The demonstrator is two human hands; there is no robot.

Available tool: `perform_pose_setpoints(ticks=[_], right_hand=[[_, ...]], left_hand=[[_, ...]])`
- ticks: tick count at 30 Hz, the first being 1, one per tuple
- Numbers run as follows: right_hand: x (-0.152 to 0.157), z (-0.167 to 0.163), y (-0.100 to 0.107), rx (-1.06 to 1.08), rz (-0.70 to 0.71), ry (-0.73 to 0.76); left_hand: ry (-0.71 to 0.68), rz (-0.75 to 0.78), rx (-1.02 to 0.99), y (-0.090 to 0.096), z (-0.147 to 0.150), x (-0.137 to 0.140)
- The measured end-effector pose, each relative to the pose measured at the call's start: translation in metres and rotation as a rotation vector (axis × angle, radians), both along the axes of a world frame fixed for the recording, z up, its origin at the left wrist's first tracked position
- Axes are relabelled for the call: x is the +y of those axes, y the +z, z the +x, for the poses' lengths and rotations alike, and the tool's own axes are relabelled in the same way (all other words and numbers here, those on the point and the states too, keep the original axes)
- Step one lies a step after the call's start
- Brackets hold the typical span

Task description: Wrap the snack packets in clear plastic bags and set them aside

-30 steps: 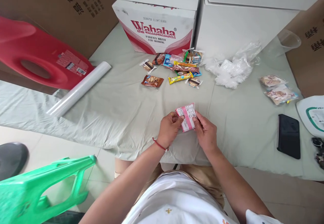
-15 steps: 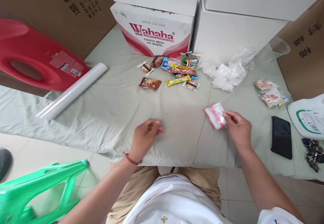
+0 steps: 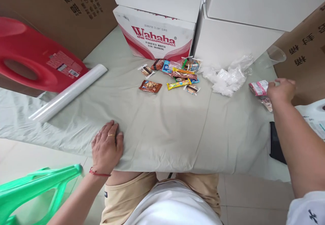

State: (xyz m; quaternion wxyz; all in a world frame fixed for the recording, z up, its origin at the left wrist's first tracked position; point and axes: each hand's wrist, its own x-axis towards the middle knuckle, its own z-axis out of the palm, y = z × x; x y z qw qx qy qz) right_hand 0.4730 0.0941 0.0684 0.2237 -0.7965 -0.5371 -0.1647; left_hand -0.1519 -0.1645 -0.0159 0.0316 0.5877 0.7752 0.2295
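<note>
The left hand (image 3: 106, 147) rests palm down near the front edge of a cloth-covered table (image 3: 162, 130), fingers side by side, thumb apart. The pale cloth stretches rightward, and back to scattered snacks (image 3: 184, 76). The right forearm (image 3: 291, 143) hides part of a black phone (image 3: 275, 143). Farther out, the outstretched right hand (image 3: 282, 90) pinches a pink-and-white packet (image 3: 260, 88), above another packet (image 3: 266, 103), mostly hidden; the gripping fingertips are obscured. White boxes (image 3: 238, 45), cut off above, stand behind.
</note>
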Motion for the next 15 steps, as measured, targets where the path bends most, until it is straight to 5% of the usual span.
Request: perform_pose_setpoints(ticks=[2, 6, 11, 15], right_hand=[[0.008, -0.036, 0.006, -0.029, 0.05, 0.012], [0.036, -0.115, 0.007, -0.026, -0.187, 0.417], [0.076, -0.156, -0.009, -0.003, -0.464, 0.248], [0.074, -0.151, 0.0, 0.053, -0.28, 0.295]], left_hand=[[-0.006, 0.024, 0.038, -0.007, 0.003, -0.002], [-0.006, 0.058, 0.051, -0.009, 0.003, -0.004], [0.008, 0.046, 0.06, -0.008, 0.002, -0.002], [0.014, 0.015, 0.08, -0.009, 0.002, -0.001]])
